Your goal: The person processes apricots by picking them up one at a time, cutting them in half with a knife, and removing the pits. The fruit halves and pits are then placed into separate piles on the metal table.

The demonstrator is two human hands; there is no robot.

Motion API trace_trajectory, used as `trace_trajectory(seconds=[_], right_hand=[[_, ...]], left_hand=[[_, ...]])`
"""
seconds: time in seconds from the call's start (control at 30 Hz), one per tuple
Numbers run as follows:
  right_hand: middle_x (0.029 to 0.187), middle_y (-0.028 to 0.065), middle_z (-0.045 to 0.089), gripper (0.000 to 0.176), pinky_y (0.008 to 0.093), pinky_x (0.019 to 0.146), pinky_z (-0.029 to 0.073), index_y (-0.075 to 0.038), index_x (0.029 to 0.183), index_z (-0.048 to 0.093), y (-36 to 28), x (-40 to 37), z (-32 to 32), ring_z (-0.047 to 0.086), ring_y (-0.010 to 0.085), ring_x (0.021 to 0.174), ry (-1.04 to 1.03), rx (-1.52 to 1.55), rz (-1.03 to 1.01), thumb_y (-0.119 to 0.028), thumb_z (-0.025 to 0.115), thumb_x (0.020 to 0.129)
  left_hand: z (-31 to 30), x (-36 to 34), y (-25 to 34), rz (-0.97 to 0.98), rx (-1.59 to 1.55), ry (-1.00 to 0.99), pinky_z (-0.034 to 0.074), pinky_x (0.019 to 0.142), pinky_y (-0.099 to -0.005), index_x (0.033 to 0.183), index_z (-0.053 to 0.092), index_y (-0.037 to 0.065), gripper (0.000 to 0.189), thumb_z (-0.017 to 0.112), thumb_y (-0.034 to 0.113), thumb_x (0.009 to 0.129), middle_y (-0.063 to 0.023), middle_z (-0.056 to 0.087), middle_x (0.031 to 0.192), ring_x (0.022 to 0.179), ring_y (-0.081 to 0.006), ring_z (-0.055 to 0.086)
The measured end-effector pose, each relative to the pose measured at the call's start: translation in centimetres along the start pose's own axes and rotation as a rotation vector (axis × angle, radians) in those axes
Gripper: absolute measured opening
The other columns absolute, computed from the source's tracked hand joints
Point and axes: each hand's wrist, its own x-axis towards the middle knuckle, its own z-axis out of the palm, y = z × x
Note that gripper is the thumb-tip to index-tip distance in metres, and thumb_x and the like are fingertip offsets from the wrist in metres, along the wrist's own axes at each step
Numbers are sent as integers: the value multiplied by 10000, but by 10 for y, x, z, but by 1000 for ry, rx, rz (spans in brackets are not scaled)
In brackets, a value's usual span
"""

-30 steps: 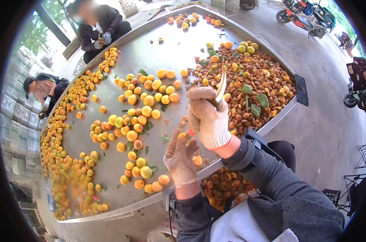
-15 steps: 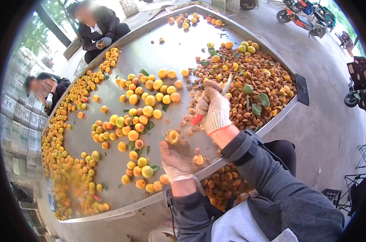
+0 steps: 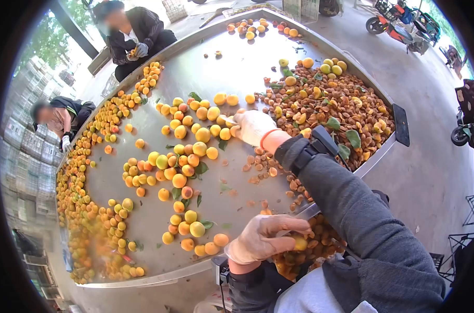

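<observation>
My right hand (image 3: 255, 128), in a white knit glove, reaches over the metal table among whole apricots (image 3: 202, 134). It is closed around a small knife (image 3: 227, 120), whose pale blade points left beside the fruit; most of the handle is hidden. My left hand (image 3: 265, 239), also gloved, is at the table's near edge with its fingers curved and apart. Just below its fingertips lies a yellow apricot piece (image 3: 299, 243), above a container full of halved apricots (image 3: 323, 229). Loose brown apricot stones (image 3: 258, 161) lie between my hands.
A large heap of apricot stones (image 3: 370, 122) with leaves covers the table's right corner. More whole apricots (image 3: 85, 182) line the far left side. Two people (image 3: 135, 36) (image 3: 62, 120) work along that edge. Stacked crates (image 3: 25, 151) stand left; scooters (image 3: 404, 26) are parked behind.
My right hand has moved left and away from me with the knife, to the whole apricots. My left hand has dropped from above the table to the container, its apricot half no longer between the fingers.
</observation>
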Motion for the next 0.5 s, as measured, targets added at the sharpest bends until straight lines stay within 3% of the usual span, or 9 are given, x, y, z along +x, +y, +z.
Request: trace_trajectory(seconds=[0.1,0.17,0.2,0.27,0.3,0.37,0.43,0.47,0.5], right_hand=[[885,142,665,228,422,757,517,-58,963,627,6,1,15,647,318,908,-84,-342,-61,-211,643,794],[911,141,670,237,420,751,517,-68,978,636,-2,-2,6,644,336,885,-184,-236,-42,-203,644,784],[914,101,689,296,368,699,525,-64,1056,646,0,-9,2,661,270,805,-177,-27,-49,-195,639,791],[858,55,689,368,277,629,509,-43,1126,645,-17,-34,-21,635,148,709,-286,548,99,-215,651,800],[833,23,672,404,213,583,477,-19,1142,645,-36,-50,-49,589,62,674,-476,754,199,-243,674,806],[857,41,676,332,195,552,434,-81,1094,676,-51,-79,-68,559,56,623,-558,903,234,-259,682,814],[858,47,677,347,235,587,473,-61,1108,667,-62,-92,-75,586,91,649,-605,733,211,-260,678,823],[851,59,676,357,284,627,504,-46,1118,658,-56,-95,-59,613,127,683,-456,696,-69,-268,670,838],[851,59,676,357,284,627,504,-46,1118,658,-47,-99,-55,613,127,683,-451,692,-66,-268,670,838]], left_hand=[[6,9,3,70,-117,123,466,800,-240,1230,568,-39,361,591,65,885,-112,628,1133,931,-127,593],[-8,16,-11,150,-311,633,446,893,-271,1238,570,-28,357,593,70,896,-93,626,1134,1043,-135,566],[-16,18,-17,155,-315,637,446,893,-271,1238,570,-28,357,593,70,896,-93,626,1134,1043,-135,566],[-30,21,-25,245,-488,1075,458,904,-305,1285,536,-18,393,591,108,916,-93,612,1164,1069,-164,571],[-31,22,-22,251,-490,1079,458,904,-305,1285,536,-18,393,591,108,916,-93,612,1164,1069,-164,571],[-32,27,-17,333,-540,1134,479,905,-329,1332,487,0,451,607,139,920,-96,596,1190,1042,-185,597],[-23,33,-8,344,-526,1050,490,901,-335,1346,468,8,471,612,139,918,-99,594,1195,1035,-191,604],[-20,36,-5,354,-509,966,500,896,-341,1360,449,15,492,618,140,916,-103,592,1200,1027,-197,611],[-20,37,-6,353,-511,960,500,896,-341,1360,449,15,492,618,140,916,-103,592,1200,1027,-197,611]])
